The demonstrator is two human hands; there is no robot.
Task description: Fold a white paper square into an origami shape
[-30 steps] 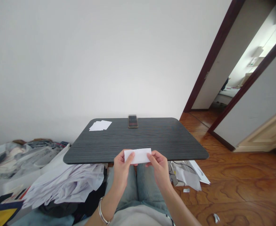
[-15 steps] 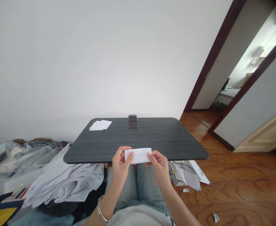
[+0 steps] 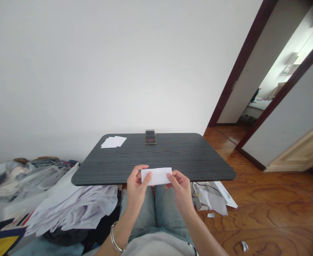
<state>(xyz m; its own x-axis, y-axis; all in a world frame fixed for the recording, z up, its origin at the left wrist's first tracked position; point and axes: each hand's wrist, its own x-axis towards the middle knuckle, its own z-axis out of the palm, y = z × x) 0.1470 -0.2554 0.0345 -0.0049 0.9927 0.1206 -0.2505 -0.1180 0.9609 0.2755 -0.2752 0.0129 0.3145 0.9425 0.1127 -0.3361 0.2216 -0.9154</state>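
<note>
A small white rectangle of paper (image 3: 158, 176) is stretched between both hands at the near edge of the dark table (image 3: 161, 156). My left hand (image 3: 138, 183) pinches its left end, thumb on top and fingers behind. At the right end, my right hand (image 3: 180, 184) grips the paper the same way. The paper looks flat and blank, perhaps folded. Several white sheets (image 3: 113, 142) lie overlapping at the table's back left.
A phone-like dark object (image 3: 150, 137) sits at the table's back middle, near the wall. Clothes and plastic bags (image 3: 73, 208) are piled low on the left. Papers and cables (image 3: 212, 201) lie on the floor at right, beyond which is a doorway.
</note>
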